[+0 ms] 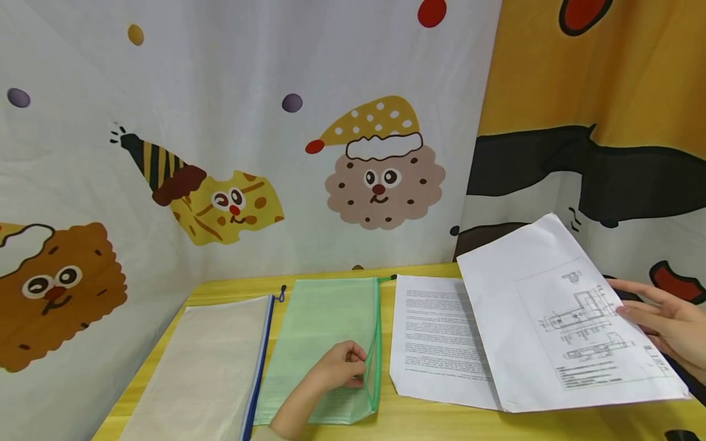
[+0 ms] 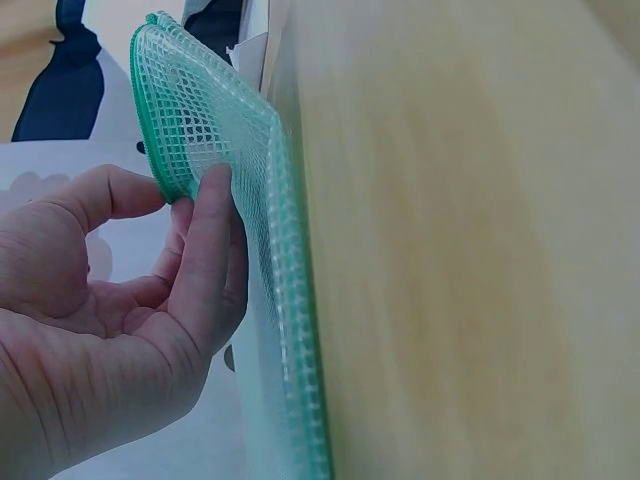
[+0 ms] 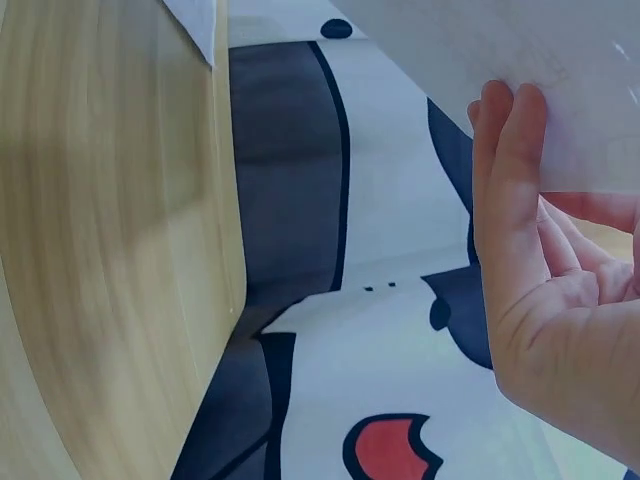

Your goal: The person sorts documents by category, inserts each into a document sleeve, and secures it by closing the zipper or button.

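Observation:
My left hand [image 1: 343,366] pinches the upper edge of the green mesh zipper pouch [image 1: 325,324] near its zipped right side. In the left wrist view that pouch [image 2: 270,250] gapes at its opening, thumb and fingers [image 2: 205,250] at the green rim. My right hand [image 1: 670,321] holds a sheet of paper [image 1: 529,343] by its right edge, thumb on top and fingers underneath. Technical line drawings cover part of this sheet, which is raised and tilted. In the right wrist view the fingers [image 3: 515,150] lie against the paper's underside [image 3: 590,110].
A text-printed sheet [image 1: 436,337] lies on the yellow wooden table [image 1: 430,422], partly covered by the raised one. At the left lies a whitish zipper pouch [image 1: 204,361] with a blue zipper. A cartoon-printed curtain [image 1: 237,92] hangs behind the table.

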Demonstrator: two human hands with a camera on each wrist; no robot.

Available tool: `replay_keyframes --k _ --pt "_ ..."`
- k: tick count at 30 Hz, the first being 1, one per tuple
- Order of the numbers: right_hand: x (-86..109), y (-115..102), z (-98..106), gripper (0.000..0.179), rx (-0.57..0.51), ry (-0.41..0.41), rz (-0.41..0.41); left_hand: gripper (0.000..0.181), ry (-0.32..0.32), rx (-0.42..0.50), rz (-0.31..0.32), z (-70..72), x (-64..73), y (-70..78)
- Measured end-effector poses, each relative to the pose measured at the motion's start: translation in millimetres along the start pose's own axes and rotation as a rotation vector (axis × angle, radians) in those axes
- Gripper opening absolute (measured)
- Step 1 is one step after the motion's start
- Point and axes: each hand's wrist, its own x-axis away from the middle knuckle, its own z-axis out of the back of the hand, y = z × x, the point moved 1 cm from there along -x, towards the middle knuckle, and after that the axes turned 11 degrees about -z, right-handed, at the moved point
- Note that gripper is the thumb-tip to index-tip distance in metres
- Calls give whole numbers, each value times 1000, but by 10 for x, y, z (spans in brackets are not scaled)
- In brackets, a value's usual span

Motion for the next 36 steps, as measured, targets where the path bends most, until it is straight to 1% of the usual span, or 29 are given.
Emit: replay_keyframes --k 3,6,8,11,13,17,21,24,27,30,32,34,36 --pt "-4 -16 -55 51 -32 -28 -18 25 -2 -4 -7 3 1 -10" --pt "-19 -18 -97 44 -129 -80 -34 25 -1 -6 -12 3 9 -10" --pt "-29 -18 -121 45 -182 -119 -25 25 -1 -7 -15 3 13 -9" --pt "-44 -16 -161 45 -243 -169 11 25 -3 -7 -11 2 20 3" --pt "-50 -18 -190 45 -253 -191 36 24 -3 -3 -12 4 23 11" --pt "-53 -19 -262 45 -303 -237 35 23 -7 1 -14 8 31 31" --pt "-52 -29 -343 46 -310 -264 31 23 -16 6 -11 10 40 46" --pt "-63 -37 -408 47 -307 -303 42 23 -17 12 -10 10 45 48" --pt "-82 -38 -468 50 -348 -407 64 22 -10 11 -14 6 46 44" --pt "-106 -33 -535 52 -412 -544 74 23 -1 4 -20 3 40 28" --pt "-118 -34 -589 53 -456 -622 57 23 1 4 -23 2 43 27" --pt "-125 -37 -650 52 -484 -674 34 23 5 4 -28 2 49 31" --pt "-128 -45 -706 52 -496 -692 12 23 8 8 -36 5 57 41"
